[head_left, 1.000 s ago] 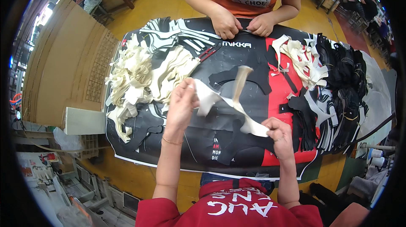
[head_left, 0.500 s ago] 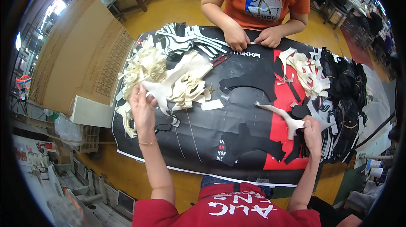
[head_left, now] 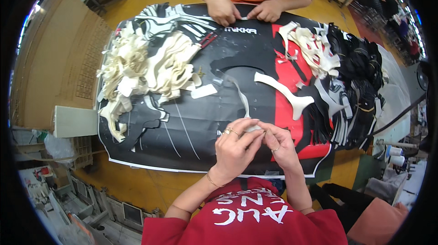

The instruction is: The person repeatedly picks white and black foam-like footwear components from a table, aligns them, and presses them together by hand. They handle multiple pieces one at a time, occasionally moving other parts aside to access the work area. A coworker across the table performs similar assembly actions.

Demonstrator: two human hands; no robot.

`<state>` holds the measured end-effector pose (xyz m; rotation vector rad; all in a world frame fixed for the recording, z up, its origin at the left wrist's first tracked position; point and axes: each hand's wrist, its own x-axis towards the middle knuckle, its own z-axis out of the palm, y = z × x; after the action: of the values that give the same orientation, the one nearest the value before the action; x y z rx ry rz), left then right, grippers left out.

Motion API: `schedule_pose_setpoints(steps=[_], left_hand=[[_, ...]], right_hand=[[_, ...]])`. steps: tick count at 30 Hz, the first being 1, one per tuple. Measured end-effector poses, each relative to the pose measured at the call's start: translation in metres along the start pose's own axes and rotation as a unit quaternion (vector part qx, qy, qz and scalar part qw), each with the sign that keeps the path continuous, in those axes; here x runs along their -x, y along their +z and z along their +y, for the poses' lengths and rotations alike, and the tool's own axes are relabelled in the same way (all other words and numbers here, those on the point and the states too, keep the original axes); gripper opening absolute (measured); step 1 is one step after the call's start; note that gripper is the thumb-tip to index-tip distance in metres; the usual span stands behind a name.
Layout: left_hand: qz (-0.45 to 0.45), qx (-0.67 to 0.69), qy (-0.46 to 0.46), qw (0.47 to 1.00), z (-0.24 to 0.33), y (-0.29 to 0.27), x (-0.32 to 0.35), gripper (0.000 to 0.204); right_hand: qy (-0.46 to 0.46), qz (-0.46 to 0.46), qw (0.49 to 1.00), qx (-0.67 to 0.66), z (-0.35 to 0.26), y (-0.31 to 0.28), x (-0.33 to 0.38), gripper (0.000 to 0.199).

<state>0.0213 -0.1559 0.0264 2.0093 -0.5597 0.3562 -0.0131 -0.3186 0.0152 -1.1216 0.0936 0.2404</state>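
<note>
Above the near middle of the table, my left hand [head_left: 233,150] and my right hand [head_left: 280,147] meet with fingertips pinched together. Between them is a white fabric piece [head_left: 244,102], whose thin end trails away toward the table's middle. Much of it is hidden behind my fingers. Beyond my right hand, a second white fabric piece [head_left: 288,97], curved and forked, lies across the black and red parts of the sheet. Off to the left are a loose heap of cream fabric pieces [head_left: 121,57] and a flatter stack of cream pieces [head_left: 171,64].
Across the table, a person's hands [head_left: 223,10] pinch a small white piece. Bundled black pieces [head_left: 360,57] and white scraps [head_left: 315,46] lie right. Red-handled snips [head_left: 208,40] rest near the cream stack. A cardboard sheet [head_left: 59,57] stands at left.
My left hand has carried the white piece from the cream stack to the middle. My right hand has let go of the other white piece and moved left to meet it.
</note>
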Motion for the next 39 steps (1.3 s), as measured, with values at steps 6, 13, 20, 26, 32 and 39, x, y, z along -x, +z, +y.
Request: schedule_pose_setpoints(steps=[6, 13, 20, 26, 32, 39], left_hand=[[-0.024, 0.141, -0.107, 0.984, 0.0, 0.001, 0.02, 0.021], [0.0, 0.29, -0.197, 0.937, -0.001, -0.008, 0.021, 0.018], [0.015, 0.224, -0.154, 0.962, -0.002, -0.012, 0.018, 0.017], [-0.009, 0.161, -0.1, 0.982, -0.002, -0.015, 0.018, 0.018], [-0.005, 0.152, -0.122, 0.981, 0.0, -0.016, 0.019, 0.02], [-0.021, 0.117, -0.086, 0.989, 0.0, -0.019, 0.017, 0.025]], right_hand=[[0.008, 0.03, 0.999, -0.03, 0.012, -0.008, 0.012, 0.032], [0.014, 0.023, 0.998, -0.05, 0.006, 0.001, 0.01, 0.024], [-0.001, 0.024, 0.999, -0.024, 0.0, 0.008, 0.007, 0.019], [-0.042, 0.013, 0.997, 0.058, -0.011, 0.013, 0.01, 0.02], [-0.053, 0.03, 0.993, 0.099, -0.017, 0.017, 0.01, 0.019], [-0.019, 0.038, 0.989, 0.14, -0.014, 0.021, 0.01, 0.018]])
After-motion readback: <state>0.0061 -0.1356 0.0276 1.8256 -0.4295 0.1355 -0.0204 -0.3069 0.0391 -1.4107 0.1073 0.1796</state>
